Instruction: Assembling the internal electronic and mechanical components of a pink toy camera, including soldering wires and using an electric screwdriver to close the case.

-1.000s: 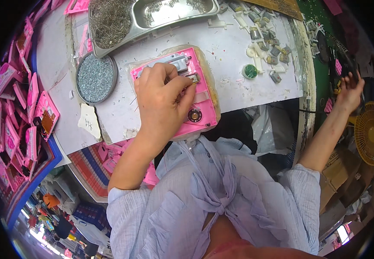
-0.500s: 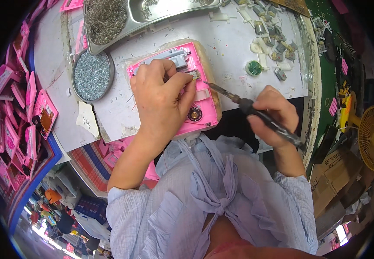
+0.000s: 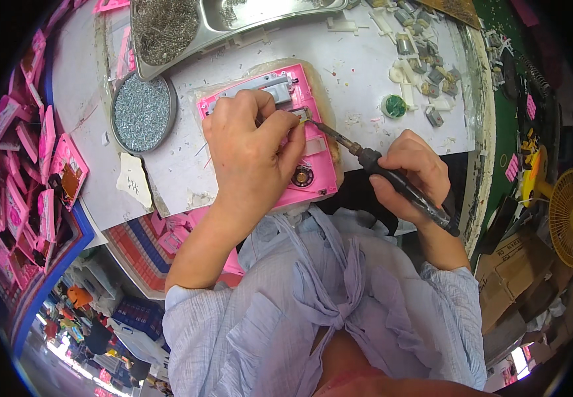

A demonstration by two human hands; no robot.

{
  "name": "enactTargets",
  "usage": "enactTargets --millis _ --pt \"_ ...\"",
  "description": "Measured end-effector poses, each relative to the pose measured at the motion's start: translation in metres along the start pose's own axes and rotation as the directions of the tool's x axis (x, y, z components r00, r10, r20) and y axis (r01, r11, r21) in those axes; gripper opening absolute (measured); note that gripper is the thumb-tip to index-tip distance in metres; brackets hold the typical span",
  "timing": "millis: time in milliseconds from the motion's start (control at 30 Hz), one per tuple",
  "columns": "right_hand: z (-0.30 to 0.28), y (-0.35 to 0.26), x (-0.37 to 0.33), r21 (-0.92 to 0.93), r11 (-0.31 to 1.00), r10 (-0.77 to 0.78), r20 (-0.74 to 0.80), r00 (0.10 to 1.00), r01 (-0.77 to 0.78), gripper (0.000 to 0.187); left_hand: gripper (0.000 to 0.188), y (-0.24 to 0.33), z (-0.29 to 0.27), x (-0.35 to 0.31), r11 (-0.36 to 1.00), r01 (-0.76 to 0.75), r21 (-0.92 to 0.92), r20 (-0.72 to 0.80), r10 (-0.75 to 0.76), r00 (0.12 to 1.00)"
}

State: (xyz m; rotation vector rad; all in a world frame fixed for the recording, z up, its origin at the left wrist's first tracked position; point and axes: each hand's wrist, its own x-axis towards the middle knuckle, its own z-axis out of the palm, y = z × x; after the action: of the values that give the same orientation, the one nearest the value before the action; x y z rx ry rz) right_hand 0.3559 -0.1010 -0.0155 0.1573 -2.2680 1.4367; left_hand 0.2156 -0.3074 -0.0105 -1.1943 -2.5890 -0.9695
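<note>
A pink plastic casing [image 3: 323, 177] lies on a padded block at the table's near edge. It carries a grey plastic housing [image 3: 278, 91], a small metal part [image 3: 303, 114] and a round black speaker [image 3: 303, 176]. My left hand [image 3: 245, 144] rests over the casing, thumb and forefinger pinched beside the metal part; what they grip is mostly hidden. In my right hand [image 3: 421, 173] is a soldering iron [image 3: 404, 192], held by its black handle and slanting toward the casing. Its tip appears to touch the metal part, close to my left fingertips.
Left of the casing stands a round dish [image 3: 142, 112] of small screws. A metal tray [image 3: 202, 41] with springs is behind. Several small motors [image 3: 434, 116] and a small green-filled pot [image 3: 393, 106] lie right. Pink casings [image 3: 16, 198] pile up far left; a yellow fan [image 3: 570, 212] stands far right.
The soldering iron has moved left and slightly up, bringing its tip from beside the casing's edge to the metal part. My left hand keeps its pinch in nearly the same place.
</note>
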Motion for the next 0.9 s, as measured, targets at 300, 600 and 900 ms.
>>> enactTargets --millis 300,600,900 --pt "-0.002 -0.002 0.000 -0.092 0.989 -0.118 0.022 0.993 0.119 0.036 0.014 0.000 0.001 0.000 1.000 0.004 -0.003 0.007 -0.004 1.000" --pt "-0.014 -0.003 -0.001 -0.082 0.991 -0.109 -0.013 0.994 0.107 0.035 0.016 0.002 -0.002 0.004 0.999 -0.029 0.021 0.006 0.029 1.000" --pt "-0.024 -0.008 0.006 -0.116 0.986 -0.122 -0.019 0.992 0.119 0.035 0.016 0.005 -0.005 0.001 0.999 0.018 0.035 0.066 -0.021 0.998"
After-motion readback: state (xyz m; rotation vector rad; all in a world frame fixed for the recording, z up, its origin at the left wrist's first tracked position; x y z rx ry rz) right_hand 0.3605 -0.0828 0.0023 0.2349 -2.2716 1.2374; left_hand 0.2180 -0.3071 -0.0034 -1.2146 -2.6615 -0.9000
